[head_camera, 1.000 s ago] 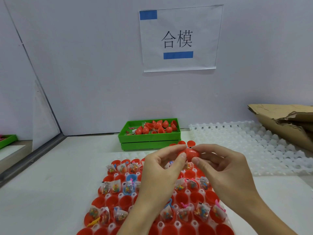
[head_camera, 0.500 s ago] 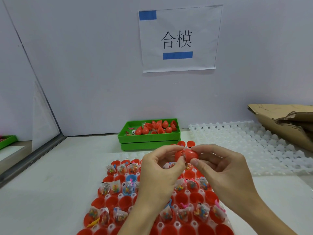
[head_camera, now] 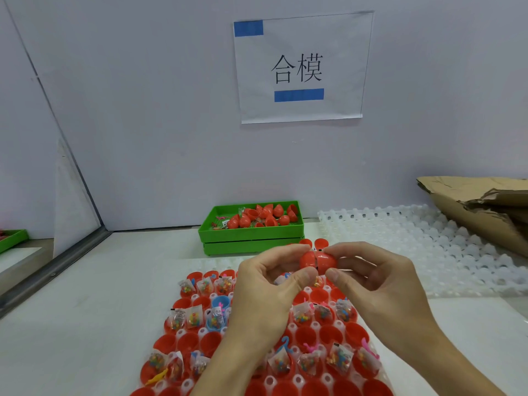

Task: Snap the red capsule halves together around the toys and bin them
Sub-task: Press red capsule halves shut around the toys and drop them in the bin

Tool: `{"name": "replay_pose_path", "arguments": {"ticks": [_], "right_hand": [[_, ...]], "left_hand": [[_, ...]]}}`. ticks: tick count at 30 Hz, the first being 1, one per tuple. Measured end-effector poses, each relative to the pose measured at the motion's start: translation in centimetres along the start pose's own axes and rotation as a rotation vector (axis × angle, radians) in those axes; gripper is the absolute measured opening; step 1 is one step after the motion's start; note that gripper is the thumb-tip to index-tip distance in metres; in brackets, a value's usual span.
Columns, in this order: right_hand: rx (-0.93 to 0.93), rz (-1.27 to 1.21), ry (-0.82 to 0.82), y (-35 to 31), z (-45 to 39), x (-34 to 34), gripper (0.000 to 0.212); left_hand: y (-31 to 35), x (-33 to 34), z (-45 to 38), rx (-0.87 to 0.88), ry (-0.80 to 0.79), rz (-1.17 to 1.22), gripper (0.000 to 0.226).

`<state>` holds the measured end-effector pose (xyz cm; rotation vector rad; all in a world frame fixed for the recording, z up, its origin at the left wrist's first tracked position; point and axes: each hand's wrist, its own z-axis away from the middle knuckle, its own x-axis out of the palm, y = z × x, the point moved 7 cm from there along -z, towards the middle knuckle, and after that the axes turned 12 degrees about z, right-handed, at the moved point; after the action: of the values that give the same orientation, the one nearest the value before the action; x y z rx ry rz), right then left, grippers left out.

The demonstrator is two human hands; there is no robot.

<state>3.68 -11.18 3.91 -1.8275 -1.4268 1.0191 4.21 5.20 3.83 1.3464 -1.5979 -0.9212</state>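
A red capsule hangs above the tray, its two halves pressed together with a small seam showing. My left hand pinches its left half between thumb and fingers. My right hand pinches the right half. Below them lies a white tray filled with red capsule halves, several holding small bagged toys. One blue capsule half sits among them. At the back stands a green bin with finished red capsules.
An empty white plastic tray lies at the right, with torn cardboard behind it. A paper sign hangs on the back wall. A grey partition bounds the left, with another green bin past it.
The capsule has turned between my fingers and its two halves now sit closer together. Both hands stay in nearly the same place.
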Motion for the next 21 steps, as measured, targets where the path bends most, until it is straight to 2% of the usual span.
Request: {"name": "replay_pose_path", "arguments": {"ticks": [9,13,21], "right_hand": [[0.059,0.0,-0.039,0.02,-0.08,0.25,0.021],[0.076,0.014,-0.035,0.44,-0.08,0.16,0.03],[0.09,0.007,0.007,0.44,0.11,0.32,0.032]], "left_hand": [[0.23,0.5,0.17,-0.002,-0.084,-0.005,0.031],[0.28,0.65,0.22,0.006,-0.115,0.0,0.033],[0.47,0.48,0.19,0.02,-0.025,0.004,0.034]]}}
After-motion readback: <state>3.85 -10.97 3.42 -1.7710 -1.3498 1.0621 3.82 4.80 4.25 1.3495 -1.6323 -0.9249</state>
